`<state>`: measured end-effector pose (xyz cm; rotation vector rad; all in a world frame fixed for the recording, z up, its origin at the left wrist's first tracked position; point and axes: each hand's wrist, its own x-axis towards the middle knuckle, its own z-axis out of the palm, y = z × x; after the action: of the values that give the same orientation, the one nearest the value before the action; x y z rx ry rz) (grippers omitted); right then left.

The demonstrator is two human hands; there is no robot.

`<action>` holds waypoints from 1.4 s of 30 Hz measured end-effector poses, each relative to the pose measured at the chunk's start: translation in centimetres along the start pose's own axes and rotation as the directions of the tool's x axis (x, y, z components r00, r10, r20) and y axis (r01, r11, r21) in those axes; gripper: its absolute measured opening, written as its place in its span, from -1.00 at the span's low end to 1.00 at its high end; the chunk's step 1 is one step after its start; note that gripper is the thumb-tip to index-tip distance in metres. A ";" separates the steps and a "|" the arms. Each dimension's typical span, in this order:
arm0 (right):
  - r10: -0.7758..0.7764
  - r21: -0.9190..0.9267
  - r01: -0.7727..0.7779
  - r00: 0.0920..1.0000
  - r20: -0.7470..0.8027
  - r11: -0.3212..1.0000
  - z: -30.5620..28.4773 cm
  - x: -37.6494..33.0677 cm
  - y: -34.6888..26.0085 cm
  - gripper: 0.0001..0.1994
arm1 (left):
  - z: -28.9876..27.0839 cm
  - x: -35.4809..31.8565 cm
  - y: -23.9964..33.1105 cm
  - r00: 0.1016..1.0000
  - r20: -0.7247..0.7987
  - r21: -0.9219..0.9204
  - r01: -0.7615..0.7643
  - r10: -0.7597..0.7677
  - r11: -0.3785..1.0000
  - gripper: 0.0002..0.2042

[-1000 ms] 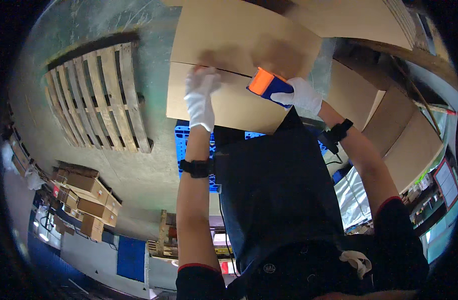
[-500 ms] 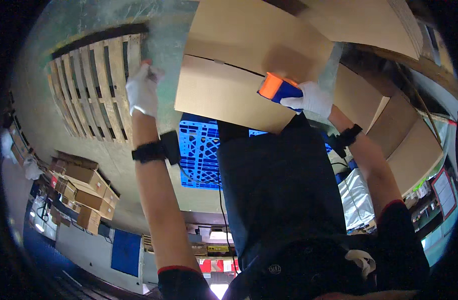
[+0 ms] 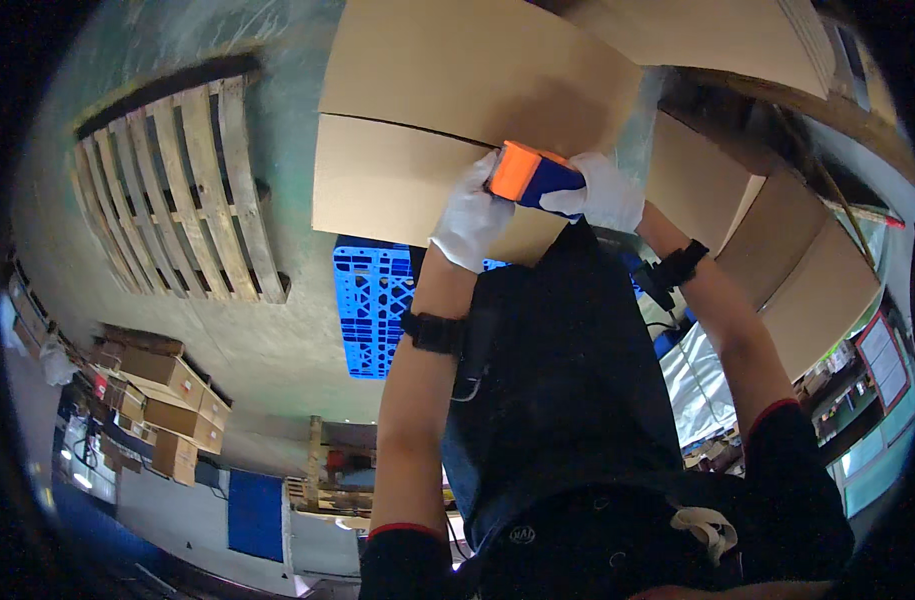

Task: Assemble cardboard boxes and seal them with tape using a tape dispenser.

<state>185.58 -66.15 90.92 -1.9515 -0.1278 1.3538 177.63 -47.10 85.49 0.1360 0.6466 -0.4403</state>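
Observation:
In front of my body, my right hand (image 3: 607,192), in a white glove, grips the blue end of an orange and dark blue tape dispenser (image 3: 539,178). My left hand (image 3: 474,212), gloved as well, is closed at the dispenser's orange end, its fingertips partly hidden there. Any tape between the fingers is too small to make out. Just beneath both hands lies a large brown cardboard box (image 3: 387,180), with a seam running across between its panels.
A blue plastic pallet (image 3: 367,310) shows below the cardboard. At left a wooden pallet (image 3: 172,195) lies on the floor. More cardboard (image 3: 697,190) stands at right, and stacked boxes (image 3: 172,395) sit at lower left.
My left hand has come right, from beside the wooden pallet to the orange end of the tape dispenser. My right hand still holds the dispenser. The view has shifted slightly.

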 end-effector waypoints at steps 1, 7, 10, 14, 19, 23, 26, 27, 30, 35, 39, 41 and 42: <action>0.020 0.003 -0.020 1.000 -0.015 1.000 -0.4 -0.3 0.7 -0.53 | 1.8 0.0 -0.1 1.000 0.008 -0.006 0.023 -0.023 1.000 -0.69; -0.009 0.084 0.004 0.999 0.053 0.996 -0.6 -0.1 -2.1 -0.48 | 3.3 -1.0 4.6 0.976 0.022 0.959 -0.082 0.217 0.273 -0.78; -0.069 -0.008 0.069 0.996 0.057 0.998 -0.2 1.4 -3.7 -0.43 | 1.9 -1.5 8.1 0.892 0.293 0.924 -0.171 0.344 -0.343 -0.77; -0.081 -0.117 0.089 0.994 0.074 0.989 0.4 3.5 -6.8 -0.47 | 1.4 -2.1 12.2 0.857 0.108 0.974 0.012 0.503 -0.228 -0.77; -0.175 -0.061 0.176 0.984 0.027 0.982 1.9 4.6 -7.9 -0.38 | -0.9 -3.9 23.6 0.520 -0.155 0.932 0.360 0.840 -0.051 -0.77; -0.055 -0.216 0.048 0.998 -0.028 0.975 1.6 7.2 -8.9 -0.35 | 1.7 2.3 22.0 0.455 -0.212 0.961 0.256 0.865 0.101 -0.75; -0.043 -0.287 0.043 0.999 0.006 0.957 4.9 8.6 -12.0 -0.35 | -7.6 4.2 26.1 0.500 -0.272 0.956 0.236 0.822 0.173 -0.67; -0.082 -0.289 0.079 0.997 0.002 0.954 6.2 8.8 -13.1 -0.34 | -10.3 4.4 27.4 0.549 -0.317 0.836 0.547 0.773 -0.046 -0.52; 0.002 -0.327 -0.021 0.998 -0.059 0.945 4.5 9.3 -10.3 -0.31 | -8.5 8.0 22.1 0.542 -0.181 0.579 0.733 0.821 -0.356 -0.28; -0.055 -0.331 0.027 0.996 -0.075 0.943 4.5 9.0 -11.8 -0.30 | -6.0 3.4 24.6 0.782 0.049 0.895 0.242 0.622 -0.374 -0.29; 0.011 -0.308 -0.021 0.999 -0.034 0.951 3.9 7.9 -8.3 -0.29 | -2.9 3.8 16.7 0.808 -0.031 0.961 0.186 0.588 -0.205 -0.41; 0.016 -0.291 -0.045 0.995 -0.101 0.956 3.7 6.2 -6.5 -0.27 | -3.4 3.9 17.0 0.790 0.026 0.964 0.142 0.613 -0.224 -0.45; 0.081 -0.373 -0.059 0.996 0.043 0.926 2.3 4.4 -5.1 -0.22 | -4.2 3.1 17.4 0.764 0.050 0.965 0.127 0.643 -0.227 -0.48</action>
<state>187.13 -59.25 90.29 -2.2463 -0.3702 1.5195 185.13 -31.49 80.04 2.1244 0.5945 -0.3240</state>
